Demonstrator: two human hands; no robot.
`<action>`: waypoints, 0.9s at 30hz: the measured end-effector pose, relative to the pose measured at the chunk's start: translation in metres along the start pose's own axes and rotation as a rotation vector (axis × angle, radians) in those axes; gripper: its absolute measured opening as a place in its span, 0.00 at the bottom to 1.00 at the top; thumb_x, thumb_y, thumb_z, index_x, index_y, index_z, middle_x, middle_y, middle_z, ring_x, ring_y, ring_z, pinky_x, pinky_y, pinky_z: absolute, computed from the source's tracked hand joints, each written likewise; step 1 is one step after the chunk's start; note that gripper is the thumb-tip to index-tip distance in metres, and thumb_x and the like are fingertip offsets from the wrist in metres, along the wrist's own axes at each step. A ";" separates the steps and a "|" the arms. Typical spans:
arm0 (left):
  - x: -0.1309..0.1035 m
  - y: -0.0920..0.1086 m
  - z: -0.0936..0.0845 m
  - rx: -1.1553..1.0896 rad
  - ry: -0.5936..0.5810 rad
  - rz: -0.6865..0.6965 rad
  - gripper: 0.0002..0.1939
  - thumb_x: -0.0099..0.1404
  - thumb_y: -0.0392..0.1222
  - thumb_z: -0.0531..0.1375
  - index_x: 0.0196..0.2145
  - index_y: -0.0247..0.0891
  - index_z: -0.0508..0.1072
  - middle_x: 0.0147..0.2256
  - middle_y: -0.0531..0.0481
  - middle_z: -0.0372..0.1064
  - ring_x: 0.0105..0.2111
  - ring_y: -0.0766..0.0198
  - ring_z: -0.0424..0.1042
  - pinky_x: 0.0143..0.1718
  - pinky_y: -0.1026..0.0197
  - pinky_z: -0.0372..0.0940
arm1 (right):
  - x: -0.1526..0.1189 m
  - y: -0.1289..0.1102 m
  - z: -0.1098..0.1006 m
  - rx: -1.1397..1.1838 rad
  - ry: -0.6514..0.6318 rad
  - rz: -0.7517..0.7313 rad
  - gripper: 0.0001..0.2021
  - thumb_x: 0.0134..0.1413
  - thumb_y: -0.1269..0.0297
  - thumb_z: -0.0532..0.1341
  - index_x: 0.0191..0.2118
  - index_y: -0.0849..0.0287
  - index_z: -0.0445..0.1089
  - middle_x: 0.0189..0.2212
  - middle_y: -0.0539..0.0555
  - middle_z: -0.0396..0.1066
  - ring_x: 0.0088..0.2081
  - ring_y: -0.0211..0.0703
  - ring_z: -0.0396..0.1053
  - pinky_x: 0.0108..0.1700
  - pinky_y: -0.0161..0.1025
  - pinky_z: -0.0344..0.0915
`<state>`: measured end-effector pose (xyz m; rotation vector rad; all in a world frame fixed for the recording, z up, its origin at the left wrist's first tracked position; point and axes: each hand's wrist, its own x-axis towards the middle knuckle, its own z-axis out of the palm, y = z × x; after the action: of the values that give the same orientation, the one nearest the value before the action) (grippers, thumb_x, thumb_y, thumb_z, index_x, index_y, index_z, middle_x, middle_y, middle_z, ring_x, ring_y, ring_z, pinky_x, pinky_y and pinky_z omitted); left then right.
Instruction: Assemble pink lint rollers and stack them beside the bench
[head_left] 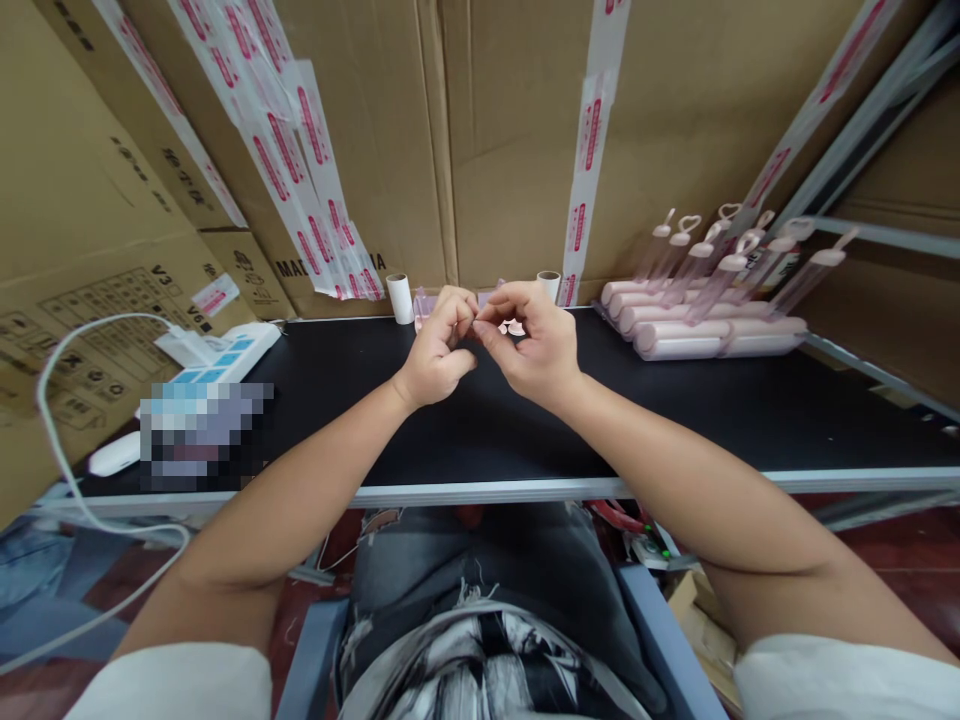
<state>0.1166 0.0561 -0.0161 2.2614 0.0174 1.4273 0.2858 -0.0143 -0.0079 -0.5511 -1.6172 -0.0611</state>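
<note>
My left hand (442,350) and my right hand (534,345) meet fingertip to fingertip above the middle of the black table (465,440). Both are closed in a pinch. Whatever lies between the fingertips is too small and hidden to name. Just behind my hands, partly covered by them, are a pinkish clear container (425,304) and small pale pink pieces (516,327). A white tube (400,299) stands upright to the left of them, and another white tube (550,284) stands behind my right hand.
Several pale pink cylinders (682,338) and clear tubes with heart-shaped tops (733,262) sit at the back right. At the left lie a white power strip (236,350), its cable and a blurred item (202,430). Cardboard (510,150) walls the back.
</note>
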 end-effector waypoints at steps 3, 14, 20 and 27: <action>-0.001 0.000 0.002 -0.042 -0.013 0.002 0.21 0.47 0.28 0.59 0.35 0.43 0.56 0.41 0.52 0.56 0.40 0.63 0.60 0.38 0.58 0.61 | -0.001 0.004 0.001 -0.089 -0.002 -0.050 0.11 0.69 0.64 0.63 0.54 0.50 0.70 0.38 0.48 0.80 0.37 0.41 0.80 0.45 0.41 0.79; -0.003 0.000 0.002 0.106 -0.021 0.041 0.21 0.47 0.28 0.59 0.36 0.43 0.55 0.41 0.50 0.57 0.41 0.61 0.61 0.40 0.56 0.62 | -0.005 0.007 0.000 -0.254 -0.025 -0.100 0.16 0.71 0.66 0.60 0.60 0.47 0.67 0.39 0.49 0.80 0.39 0.46 0.79 0.58 0.54 0.77; -0.004 -0.002 0.003 0.149 -0.035 0.050 0.21 0.49 0.27 0.58 0.37 0.44 0.55 0.42 0.49 0.58 0.43 0.59 0.62 0.43 0.53 0.62 | -0.004 0.007 -0.001 -0.291 -0.031 -0.105 0.16 0.66 0.69 0.61 0.57 0.49 0.65 0.39 0.49 0.80 0.38 0.44 0.78 0.49 0.46 0.77; -0.010 -0.010 0.011 0.200 -0.072 -0.165 0.18 0.53 0.28 0.59 0.37 0.44 0.57 0.42 0.48 0.60 0.43 0.58 0.65 0.42 0.55 0.68 | -0.007 0.011 -0.005 -0.296 -0.147 0.138 0.14 0.53 0.68 0.66 0.45 0.51 0.67 0.33 0.49 0.74 0.30 0.42 0.72 0.34 0.40 0.69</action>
<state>0.1237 0.0579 -0.0326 2.4064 0.3297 1.3068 0.2951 -0.0084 -0.0169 -0.9115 -1.7198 -0.1620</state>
